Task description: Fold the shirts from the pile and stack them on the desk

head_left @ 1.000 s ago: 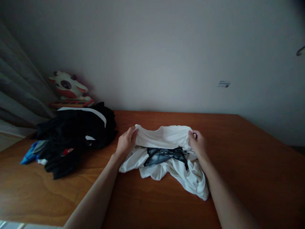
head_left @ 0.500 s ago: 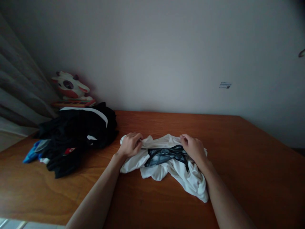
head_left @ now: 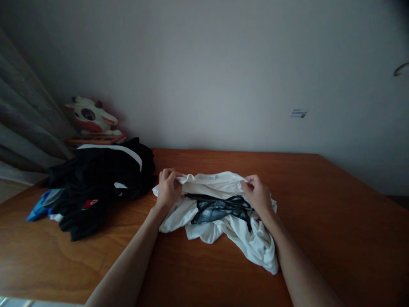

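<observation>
A crumpled white garment (head_left: pixel 207 232) lies in the middle of the wooden table, with a dark sheer, patterned piece (head_left: pixel 212 209) showing across its centre. My left hand (head_left: pixel 169 187) pinches the garment's far edge near its left end. At the right end of that same edge, my right hand (head_left: pixel 256 194) grips the cloth between thumb and fingers. Between the two hands the white edge is lifted a little and stretched. The garment's lower right part hangs toward me, beside my right forearm.
On the left of the table (head_left: pixel 319 238) lies a heap of black clothing (head_left: pixel 102 179) with a blue piece (head_left: pixel 40 207) under it. Behind it stands a cow-shaped toy (head_left: pixel 92 117) with a keyboard. A curtain (head_left: pixel 22 119) hangs at far left; the wall rises behind.
Both hands now hold the far edge of the white garment, which is raised and pulled straighter. My left hand has moved slightly left and away from me. More black trim shows.
</observation>
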`<state>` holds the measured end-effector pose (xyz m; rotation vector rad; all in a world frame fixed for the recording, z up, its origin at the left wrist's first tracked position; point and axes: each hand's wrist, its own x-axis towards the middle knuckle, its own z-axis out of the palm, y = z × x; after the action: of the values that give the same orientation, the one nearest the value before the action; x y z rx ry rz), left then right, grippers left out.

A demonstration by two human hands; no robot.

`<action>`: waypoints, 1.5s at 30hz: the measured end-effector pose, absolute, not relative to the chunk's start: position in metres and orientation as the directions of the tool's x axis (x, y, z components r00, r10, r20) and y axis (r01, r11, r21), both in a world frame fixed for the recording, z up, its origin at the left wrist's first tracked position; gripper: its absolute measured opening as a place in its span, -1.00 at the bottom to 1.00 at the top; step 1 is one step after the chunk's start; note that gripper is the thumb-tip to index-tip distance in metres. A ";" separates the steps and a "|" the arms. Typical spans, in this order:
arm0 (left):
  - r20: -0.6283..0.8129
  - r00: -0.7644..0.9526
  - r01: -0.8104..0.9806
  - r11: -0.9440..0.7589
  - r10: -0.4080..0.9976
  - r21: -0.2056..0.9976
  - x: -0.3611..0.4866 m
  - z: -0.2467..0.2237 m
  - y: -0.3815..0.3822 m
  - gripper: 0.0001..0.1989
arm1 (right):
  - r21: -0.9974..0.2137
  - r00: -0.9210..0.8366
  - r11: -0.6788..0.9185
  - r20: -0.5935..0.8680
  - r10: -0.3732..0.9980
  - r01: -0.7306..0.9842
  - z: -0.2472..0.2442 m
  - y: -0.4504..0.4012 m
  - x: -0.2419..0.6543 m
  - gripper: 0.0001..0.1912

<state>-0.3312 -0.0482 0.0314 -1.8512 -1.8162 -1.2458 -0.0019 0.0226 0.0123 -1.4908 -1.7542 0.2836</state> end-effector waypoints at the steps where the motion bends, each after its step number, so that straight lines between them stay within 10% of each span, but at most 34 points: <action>1: 0.731 -0.203 0.901 -0.168 0.651 0.400 -0.332 0.033 -0.049 -0.76 | -0.692 0.095 0.290 0.461 0.882 0.661 0.011 0.025 -0.001 -0.73; 7: 0.729 -0.363 0.798 -0.210 0.581 0.565 -0.334 0.043 -0.054 -0.86 | -0.903 0.305 0.337 0.411 0.859 0.267 0.018 0.030 0.000 -0.72; 13: 0.366 -0.071 0.428 -0.303 0.928 0.851 -0.334 0.058 -0.058 -0.65 | -0.964 0.019 0.151 0.150 0.988 -0.218 0.041 0.022 0.011 -0.67; 21: -0.400 0.568 0.381 0.201 0.720 0.903 -0.373 0.067 -0.082 -0.71 | -0.964 -0.688 -0.236 -0.251 0.681 0.118 0.028 0.002 0.067 -0.63; 26: 0.019 0.182 0.220 -0.059 0.983 0.974 -0.358 0.064 -0.063 -0.67 | -0.995 -0.541 -0.078 -0.103 0.835 0.069 0.030 0.012 0.048 -0.67; 31: 0.490 -0.362 0.402 -0.341 0.793 0.850 -0.338 0.048 -0.041 -0.58 | -0.924 -0.079 0.364 0.357 0.931 0.115 0.032 0.032 0.014 -0.46; 38: 0.441 -0.143 0.809 -0.152 0.886 0.567 -0.328 0.031 -0.046 -0.67 | -0.576 -0.179 0.522 0.546 0.819 0.630 0.005 0.035 0.016 -0.66; 45: 0.278 -0.105 0.981 0.053 0.955 0.189 -0.345 0.017 -0.050 -0.57 | -0.365 -0.115 0.261 0.376 0.920 0.894 0.016 0.024 0.020 -0.65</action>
<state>-0.3449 -0.0498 0.0166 -2.0480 -2.2214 -0.5088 0.0203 0.0243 0.0158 -1.6358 -2.0101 0.0646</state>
